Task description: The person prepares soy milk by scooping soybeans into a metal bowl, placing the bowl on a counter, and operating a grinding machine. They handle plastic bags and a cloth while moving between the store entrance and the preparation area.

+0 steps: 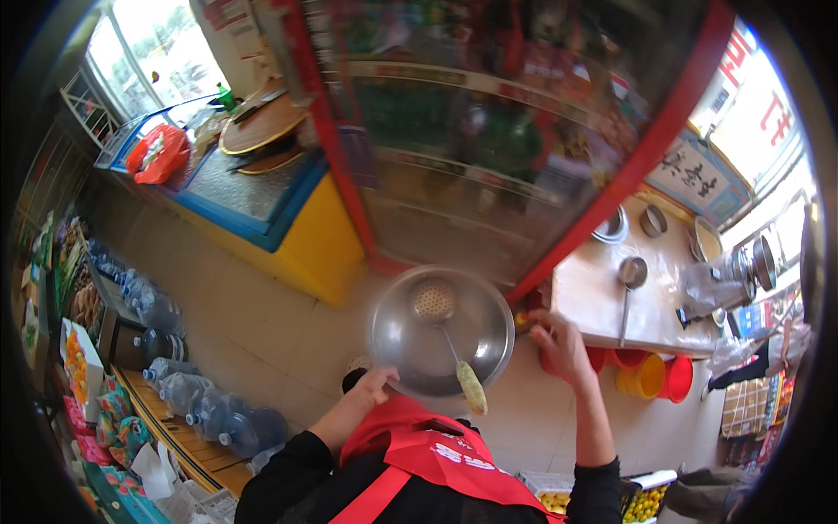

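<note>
A large stainless steel basin is held in front of my red apron. My left hand grips its near left rim. Inside lies a perforated skimmer, its thick green handle sticking out over the near rim. My right hand is raised to the right of the basin, apart from it, with fingers bent. A small yellow and red thing shows by its fingertips; whether it is held cannot be told. Just beyond stands a red-framed glass-door display cabinet, stocked on its shelves.
On the right, a table bears a ladle and metal pots, with coloured buckets below. A blue-and-yellow chest freezer carries round wooden lids. Water jugs line the left. A person's leg shows far right.
</note>
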{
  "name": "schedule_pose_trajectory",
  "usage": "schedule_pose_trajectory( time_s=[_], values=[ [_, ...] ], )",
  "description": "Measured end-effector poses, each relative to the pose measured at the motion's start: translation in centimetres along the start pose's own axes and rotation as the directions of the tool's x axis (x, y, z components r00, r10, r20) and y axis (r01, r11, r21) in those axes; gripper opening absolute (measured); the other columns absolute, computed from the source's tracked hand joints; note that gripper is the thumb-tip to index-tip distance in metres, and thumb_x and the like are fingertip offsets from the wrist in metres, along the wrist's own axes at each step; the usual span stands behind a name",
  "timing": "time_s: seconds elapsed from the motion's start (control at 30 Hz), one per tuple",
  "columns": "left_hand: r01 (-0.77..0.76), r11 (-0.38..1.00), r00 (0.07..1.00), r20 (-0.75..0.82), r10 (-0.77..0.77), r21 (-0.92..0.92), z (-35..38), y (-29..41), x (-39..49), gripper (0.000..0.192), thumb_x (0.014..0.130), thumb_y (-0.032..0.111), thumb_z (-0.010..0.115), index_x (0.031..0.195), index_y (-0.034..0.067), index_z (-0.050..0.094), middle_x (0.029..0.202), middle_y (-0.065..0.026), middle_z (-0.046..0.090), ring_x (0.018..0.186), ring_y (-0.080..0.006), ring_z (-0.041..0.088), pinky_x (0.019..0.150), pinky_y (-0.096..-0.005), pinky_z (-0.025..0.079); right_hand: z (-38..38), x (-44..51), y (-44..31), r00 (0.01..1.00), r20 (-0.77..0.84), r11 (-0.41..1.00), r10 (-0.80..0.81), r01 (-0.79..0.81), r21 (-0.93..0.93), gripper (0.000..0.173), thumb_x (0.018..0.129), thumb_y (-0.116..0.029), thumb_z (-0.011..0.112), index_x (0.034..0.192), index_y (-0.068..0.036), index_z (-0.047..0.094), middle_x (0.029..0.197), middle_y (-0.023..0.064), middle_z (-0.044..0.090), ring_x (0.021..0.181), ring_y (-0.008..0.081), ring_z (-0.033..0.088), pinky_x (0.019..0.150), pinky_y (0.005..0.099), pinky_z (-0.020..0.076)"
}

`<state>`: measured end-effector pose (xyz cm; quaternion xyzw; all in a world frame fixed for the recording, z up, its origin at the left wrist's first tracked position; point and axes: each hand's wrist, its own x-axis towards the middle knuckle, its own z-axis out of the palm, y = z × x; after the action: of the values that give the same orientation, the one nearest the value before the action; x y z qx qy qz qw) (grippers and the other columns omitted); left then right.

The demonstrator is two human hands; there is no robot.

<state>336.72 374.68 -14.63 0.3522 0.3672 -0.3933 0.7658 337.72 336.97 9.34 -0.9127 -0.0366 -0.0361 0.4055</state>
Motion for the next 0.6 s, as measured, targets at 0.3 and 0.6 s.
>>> schedule_pose_trajectory(
  time_s=[0.3, 0.6],
  values=[
    [-0.258, 0.965, 0.963, -0.067, 0.26, 0.036, -13.9, 18.0, -11.1, 0.024, 0.072, -0.005, 0.052, 0.096, -0.003, 0.057, 0.089, -0.0163, 0.063, 0.085, -0.0326, 0.065, 0.081, -0.0443, 0.056, 16.4, 32.9, -23.5, 0.877, -0.225, 0.854, -0.425, 0.471, 0.222, 0.047, 0.092, -0.02, 0.06, 0.133, 0.0, 0.048, 0.127, 0.0178, 0.056, 0.118, 0.0276, 0.056, 0.098, 0.0346, 0.0428],
    [-0.393, 0.902, 0.919, -0.078, 0.385, -0.18, -24.9, 29.0, -18.1, 0.007, 0.076, -0.005, 0.053, 0.079, 0.001, 0.055, 0.078, -0.0099, 0.059, 0.07, -0.0265, 0.063, 0.067, -0.0436, 0.058, 24.5, 52.1, -36.4, 0.766, -0.631, 0.661, -0.12, 0.536, 0.525, 0.033, 0.089, -0.031, 0.068, 0.098, -0.002, 0.055, 0.093, 0.0113, 0.064, 0.076, 0.0123, 0.062, 0.067, 0.0272, 0.051]
  ],
)
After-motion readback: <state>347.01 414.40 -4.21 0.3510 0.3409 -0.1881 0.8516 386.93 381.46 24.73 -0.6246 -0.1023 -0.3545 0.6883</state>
